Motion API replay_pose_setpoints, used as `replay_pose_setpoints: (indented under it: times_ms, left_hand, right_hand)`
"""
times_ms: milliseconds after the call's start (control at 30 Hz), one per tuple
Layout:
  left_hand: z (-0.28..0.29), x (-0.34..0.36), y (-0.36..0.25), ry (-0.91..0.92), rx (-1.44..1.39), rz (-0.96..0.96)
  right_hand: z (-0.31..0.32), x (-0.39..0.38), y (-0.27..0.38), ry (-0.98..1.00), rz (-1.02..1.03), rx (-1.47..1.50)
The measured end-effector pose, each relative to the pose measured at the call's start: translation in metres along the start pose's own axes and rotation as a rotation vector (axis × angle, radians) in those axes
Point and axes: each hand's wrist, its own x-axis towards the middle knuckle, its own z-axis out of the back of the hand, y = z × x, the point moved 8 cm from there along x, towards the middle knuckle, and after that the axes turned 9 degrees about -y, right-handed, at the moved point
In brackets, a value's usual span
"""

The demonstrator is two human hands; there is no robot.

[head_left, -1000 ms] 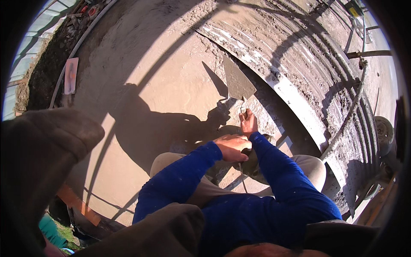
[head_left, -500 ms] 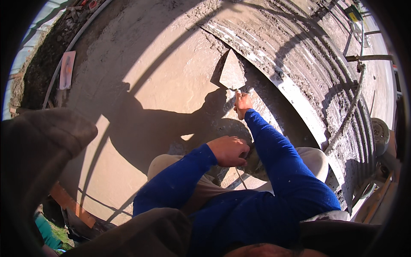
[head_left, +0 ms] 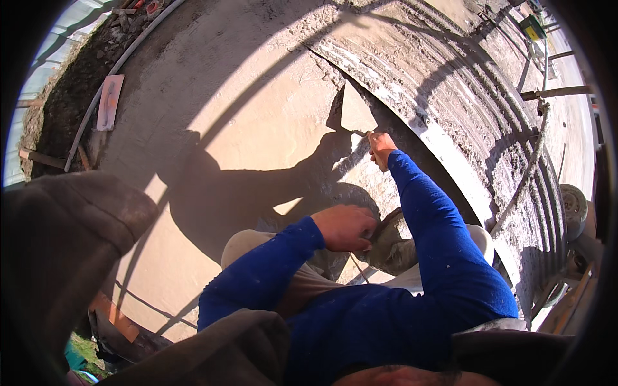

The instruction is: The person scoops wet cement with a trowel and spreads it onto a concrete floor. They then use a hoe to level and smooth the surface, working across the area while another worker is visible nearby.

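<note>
My right hand point(head_left: 382, 149) is closed round the handle of a pointed trowel point(head_left: 356, 114). The trowel's triangular blade points away from me, at the border between the smooth wet mortar point(head_left: 254, 138) and a long curved strip point(head_left: 450, 157) on the right. Above my lap, my left hand point(head_left: 347, 228) is curled with its fingers bent. What sits inside that fist is hidden. A thin stick or cord point(head_left: 359, 269) shows just below it. My shadow falls across the mortar to the left of the trowel.
A rectangular hand float point(head_left: 110, 103) lies at the left beside a long pale pipe point(head_left: 122, 56). Ridged, rough mortar point(head_left: 479, 106) spreads beyond the curved strip. A rope or hose point(head_left: 535, 157) and a small wheel point(head_left: 573, 209) are at the right. Dark cloth covers the lower left.
My right hand and the trowel have shifted slightly to the right, and the blade is tilted more. My left hand stays nearly in place. The whole view has turned a little.
</note>
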Motion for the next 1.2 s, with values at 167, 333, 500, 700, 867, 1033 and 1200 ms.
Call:
replay_pose_setpoints:
  times_ms: [167, 333, 500, 700, 867, 1033, 1200]
  left_hand:
    - [-0.001, -0.004, 0.001, -0.078, 0.005, -0.038]
    - [0.003, -0.011, -0.008, -0.109, 0.016, -0.038]
    - [0.004, -0.019, -0.011, -0.116, 0.011, -0.032]
    - [0.009, -0.013, -0.015, -0.064, 0.041, -0.031]
    - [0.006, -0.011, -0.016, 0.019, 0.028, -0.019]
    - [0.004, -0.01, 0.023, -0.165, 0.048, -0.056]
    - [0.024, 0.001, 0.072, -0.255, 0.058, 0.249]
  right_hand:
    - [-0.005, -0.012, 0.032, -0.074, 0.437, -0.376]
    - [-0.022, 0.038, 0.065, -0.011, 0.068, -0.127]
    - [-0.01, 0.058, 0.085, -0.037, -0.018, -0.325]
    - [0.033, 0.031, -0.018, -0.155, -0.215, -0.294]
    - [0.065, -0.019, -0.071, -0.208, -0.357, -0.095]
    - [0.053, -0.064, -0.078, -0.162, -0.511, 0.183]
    - [-0.001, -0.113, -0.031, -0.036, -0.384, 0.56]
